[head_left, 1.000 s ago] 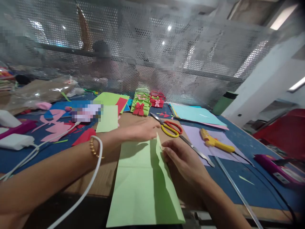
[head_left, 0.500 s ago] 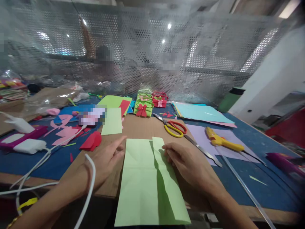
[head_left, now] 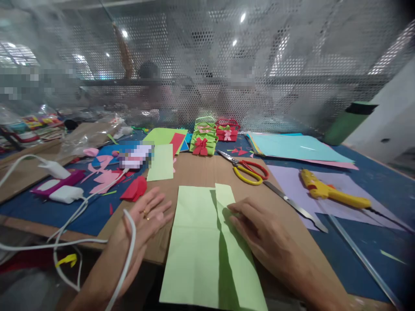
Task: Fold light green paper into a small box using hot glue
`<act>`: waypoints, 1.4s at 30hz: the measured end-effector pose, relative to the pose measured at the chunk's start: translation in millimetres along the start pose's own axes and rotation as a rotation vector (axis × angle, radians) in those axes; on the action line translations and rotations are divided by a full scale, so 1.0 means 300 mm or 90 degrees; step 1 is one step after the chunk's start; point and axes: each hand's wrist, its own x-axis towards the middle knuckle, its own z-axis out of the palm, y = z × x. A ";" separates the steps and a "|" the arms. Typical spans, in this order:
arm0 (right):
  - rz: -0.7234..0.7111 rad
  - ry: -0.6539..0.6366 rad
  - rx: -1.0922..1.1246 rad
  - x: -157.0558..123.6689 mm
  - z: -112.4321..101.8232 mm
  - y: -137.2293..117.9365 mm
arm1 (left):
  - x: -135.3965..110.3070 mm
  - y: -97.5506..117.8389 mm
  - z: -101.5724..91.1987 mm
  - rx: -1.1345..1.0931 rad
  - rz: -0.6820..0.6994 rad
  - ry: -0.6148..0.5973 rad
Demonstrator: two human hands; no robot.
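Observation:
A light green paper sheet [head_left: 197, 242] lies on the brown cardboard [head_left: 197, 170], with a raised fold running down its right half. My right hand [head_left: 259, 231] rests flat on the sheet's right flap, fingers stretched out and pressing it down. My left hand [head_left: 147, 216] hovers open just left of the sheet, palm turned up, a ring on one finger, touching nothing. A white cable [head_left: 126, 255] hangs across my left wrist.
Red-and-yellow scissors [head_left: 248, 170], a metal ruler [head_left: 293, 205] and a yellow glue gun [head_left: 327, 192] lie to the right. Small paper baskets with bows [head_left: 204, 142], coloured sheets [head_left: 292, 147] and pink and red cut-outs [head_left: 106, 177] sit behind. White chargers [head_left: 63, 192] are at the left. A perforated screen stands at the back.
My left hand has drawn back from the sheet's far edge to its left side and turned palm up. My right hand stays on the fold. The camera has tilted.

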 end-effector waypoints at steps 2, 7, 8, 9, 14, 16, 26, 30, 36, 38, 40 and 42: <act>-0.016 -0.002 0.003 -0.008 0.012 0.012 | -0.002 0.002 0.013 -0.045 -0.030 0.001; -0.053 0.016 -0.006 -0.014 0.026 0.022 | -0.003 0.022 0.064 -0.065 -0.082 0.006; -0.056 0.016 -0.004 -0.014 0.027 0.021 | -0.006 0.023 0.072 -0.052 -0.084 -0.002; -0.057 0.013 0.001 -0.013 0.029 0.020 | -0.009 0.021 0.077 -0.032 -0.080 -0.015; -0.055 -0.008 0.014 -0.014 0.030 0.008 | -0.011 -0.026 0.075 0.171 -0.001 -0.130; -0.084 -0.022 0.026 -0.018 0.027 -0.001 | -0.003 -0.049 0.073 0.232 0.018 -0.150; -0.255 -0.100 -0.077 -0.016 0.025 -0.056 | 0.025 -0.061 0.078 0.484 0.114 -0.146; -0.273 -0.094 -0.152 -0.004 0.038 -0.064 | 0.026 -0.072 0.079 0.455 0.128 -0.146; -0.256 -0.112 -0.147 -0.003 0.034 -0.073 | 0.008 -0.069 0.083 0.244 0.067 -0.147; -0.263 -0.110 -0.146 -0.003 0.032 -0.073 | 0.002 -0.067 0.079 0.239 0.074 -0.129; -0.262 -0.117 -0.144 -0.001 0.031 -0.076 | -0.002 -0.065 0.077 0.243 0.074 -0.113; -0.250 -0.130 -0.142 0.001 0.030 -0.081 | -0.004 -0.062 0.078 0.240 0.067 -0.104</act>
